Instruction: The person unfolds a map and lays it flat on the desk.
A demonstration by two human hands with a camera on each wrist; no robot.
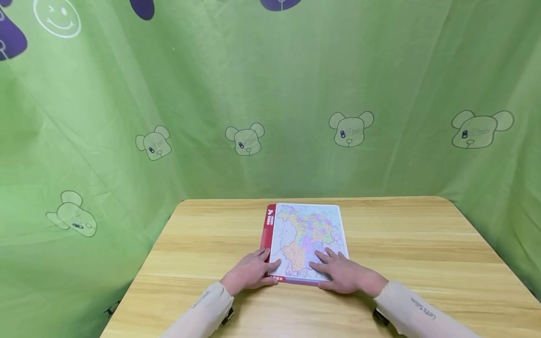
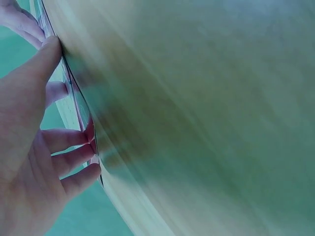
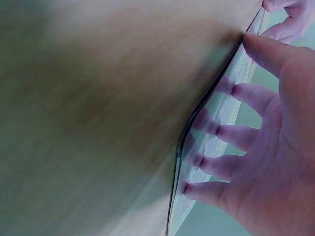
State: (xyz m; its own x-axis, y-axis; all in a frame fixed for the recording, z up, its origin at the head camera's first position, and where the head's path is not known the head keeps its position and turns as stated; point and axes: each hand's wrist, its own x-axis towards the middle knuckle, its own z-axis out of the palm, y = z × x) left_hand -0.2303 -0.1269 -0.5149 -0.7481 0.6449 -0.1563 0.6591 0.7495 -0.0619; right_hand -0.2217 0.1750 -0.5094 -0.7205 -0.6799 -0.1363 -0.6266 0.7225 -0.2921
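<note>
A flat board printed with a coloured map (image 1: 310,230) lies on the table near its middle, over a red-edged board (image 1: 269,220) that shows along its left side and near-left corner. My left hand (image 1: 251,271) is at the near-left corner, one finger on the map and others along the red edge, its thumb at the near edge. On the right, my right hand (image 1: 344,273) rests spread fingers on the map's near-right part. Its thumb (image 3: 266,51) touches the near edge, and the fingertips press on the glossy surface in the right wrist view.
The wooden table (image 1: 422,249) extends on both sides of the boards. A green curtain (image 1: 296,70) with bear-head prints hangs behind the table and along its sides. Dark wrist straps (image 1: 380,317) show at the pale sleeves (image 1: 416,307).
</note>
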